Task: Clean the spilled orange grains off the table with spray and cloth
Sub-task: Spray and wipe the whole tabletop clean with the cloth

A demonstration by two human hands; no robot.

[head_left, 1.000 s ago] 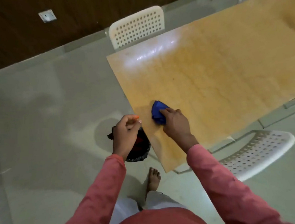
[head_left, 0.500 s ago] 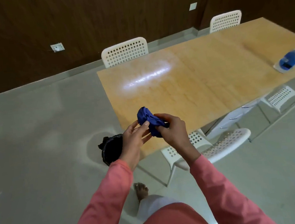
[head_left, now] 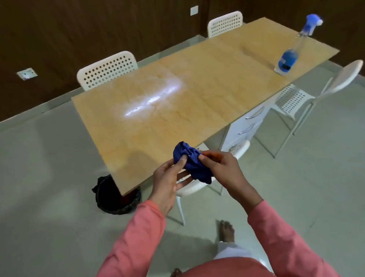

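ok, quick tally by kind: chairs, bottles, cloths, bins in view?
White chairs: 4 — two behind the table, two on the near side
Spray bottle: 1
Blue cloth: 1, held by the left hand and right hand
Black-lined bin: 1
Total: 7

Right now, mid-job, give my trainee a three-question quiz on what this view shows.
1. True or false: the blue cloth lies flat on the table.
2. Where does the spray bottle stand? A) near the table's far right end B) on the floor C) on a chair
3. Fill in: the black bin sits on the floor by the table's near ____ corner.

Key
1. False: both hands, left and right, hold it bunched above the table's near edge.
2. A
3. left
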